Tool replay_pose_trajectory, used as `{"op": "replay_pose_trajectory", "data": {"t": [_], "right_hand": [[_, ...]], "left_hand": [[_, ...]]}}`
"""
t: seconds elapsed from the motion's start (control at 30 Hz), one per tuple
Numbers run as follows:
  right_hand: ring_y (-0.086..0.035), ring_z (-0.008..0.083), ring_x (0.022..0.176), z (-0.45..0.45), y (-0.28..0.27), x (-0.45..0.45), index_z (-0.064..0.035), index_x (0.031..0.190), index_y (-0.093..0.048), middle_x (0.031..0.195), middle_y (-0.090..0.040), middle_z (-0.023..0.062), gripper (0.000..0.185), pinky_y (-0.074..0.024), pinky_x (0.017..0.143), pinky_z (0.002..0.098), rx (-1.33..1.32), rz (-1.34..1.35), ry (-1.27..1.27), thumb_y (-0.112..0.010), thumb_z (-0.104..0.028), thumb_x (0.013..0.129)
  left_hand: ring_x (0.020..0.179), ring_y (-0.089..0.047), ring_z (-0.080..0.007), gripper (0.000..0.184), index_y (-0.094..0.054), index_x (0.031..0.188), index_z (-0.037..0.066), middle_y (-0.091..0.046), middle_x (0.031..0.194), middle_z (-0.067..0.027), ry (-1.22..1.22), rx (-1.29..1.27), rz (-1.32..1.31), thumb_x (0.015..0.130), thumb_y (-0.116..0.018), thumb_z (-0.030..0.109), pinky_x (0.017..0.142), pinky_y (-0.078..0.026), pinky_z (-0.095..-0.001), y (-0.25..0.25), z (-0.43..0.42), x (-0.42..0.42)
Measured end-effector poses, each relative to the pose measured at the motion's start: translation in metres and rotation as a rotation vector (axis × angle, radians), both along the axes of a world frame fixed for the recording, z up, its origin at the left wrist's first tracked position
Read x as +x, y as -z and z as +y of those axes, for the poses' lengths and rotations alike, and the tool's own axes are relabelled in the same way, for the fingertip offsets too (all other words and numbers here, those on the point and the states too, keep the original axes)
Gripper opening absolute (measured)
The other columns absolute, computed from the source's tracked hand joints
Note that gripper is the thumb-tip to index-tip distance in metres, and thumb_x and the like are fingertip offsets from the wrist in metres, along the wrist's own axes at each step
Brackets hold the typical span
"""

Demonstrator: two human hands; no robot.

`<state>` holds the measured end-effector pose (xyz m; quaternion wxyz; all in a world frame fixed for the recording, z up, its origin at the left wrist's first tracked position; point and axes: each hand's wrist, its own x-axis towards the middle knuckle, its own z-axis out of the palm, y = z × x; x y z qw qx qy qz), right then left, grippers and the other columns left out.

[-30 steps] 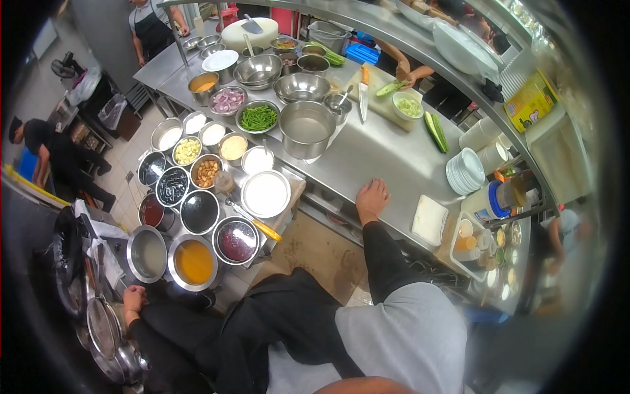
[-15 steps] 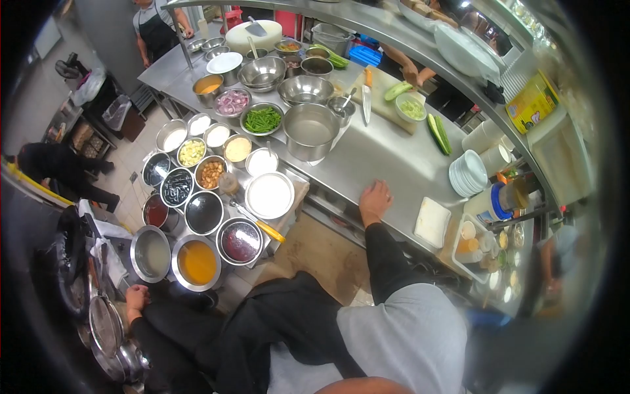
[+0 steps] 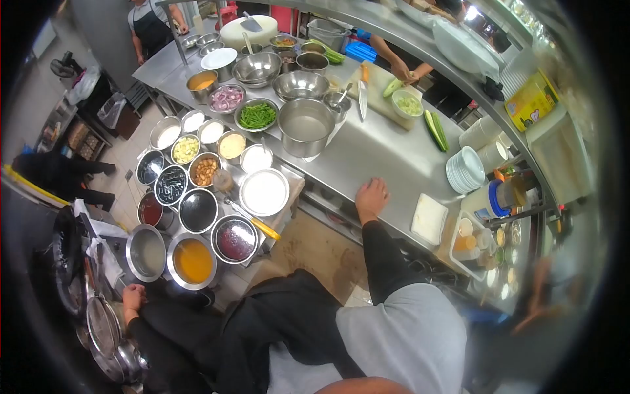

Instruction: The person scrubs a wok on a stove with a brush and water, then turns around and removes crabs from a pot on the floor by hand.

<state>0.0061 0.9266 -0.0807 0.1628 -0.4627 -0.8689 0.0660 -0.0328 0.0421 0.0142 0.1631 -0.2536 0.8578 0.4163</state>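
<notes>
My right hand (image 3: 373, 198) lies on the front edge of the steel counter (image 3: 367, 151), fingers spread, holding nothing. To its right is a white square slab (image 3: 430, 219); a large steel pot (image 3: 306, 127) stands up and to its left. My left hand (image 3: 134, 299) is at the lower left with its fingers curled; what they close on, if anything, is hidden. It is near a steel pot of cloudy liquid (image 3: 146, 252) and a pot of orange liquid (image 3: 191, 261). Several more containers of sauces, powders and cut food stand close together beyond them.
Across the counter, another person's hands (image 3: 405, 73) are at a green vegetable over a cutting board (image 3: 379, 92). A knife (image 3: 363, 95) lies there. Stacked white bowls (image 3: 465, 171) stand at the right, under an overhead shelf (image 3: 367, 23). Pans (image 3: 103, 326) are at the lower left.
My hands stay in place. The person at the far left has bent lower, head no longer visible. The other person's hands have shifted over the cutting board. The view has swayed slightly.
</notes>
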Motion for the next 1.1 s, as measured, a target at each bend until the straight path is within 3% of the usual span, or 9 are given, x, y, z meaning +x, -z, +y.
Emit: {"op": "replay_pose_trajectory", "data": {"t": [0.13, 1.1], "right_hand": [[-0.044, 0.0312, 0.145, -0.001, -0.001, 0.000, -0.0129, 0.139, -0.057, 0.154, -0.051, 0.0110, 0.044, -0.0290, 0.120, 0.0585, 0.029, 0.001, 0.005, -0.060, -0.029, 0.098], [-0.040, 0.0297, 0.149, -0.002, -0.002, -0.001, -0.0129, 0.142, -0.056, 0.157, -0.049, 0.0105, 0.046, -0.0257, 0.122, 0.0596, -0.005, -0.010, 0.013, -0.058, -0.029, 0.099]], "left_hand": [[0.049, -0.057, -0.0152, 0.010, -0.068, 0.088, 0.003, -0.064, 0.068, -0.0065, 0.004, 0.008, -0.010, 0.092, -0.064, 0.011, 0.046, -0.049, -0.0315, 0.000, 0.000, -0.001], [0.050, -0.055, -0.0146, 0.009, -0.067, 0.091, 0.002, -0.063, 0.069, -0.0063, -0.046, -0.005, -0.039, 0.094, -0.062, 0.009, 0.046, -0.047, -0.0313, -0.010, 0.005, 0.004]]}}
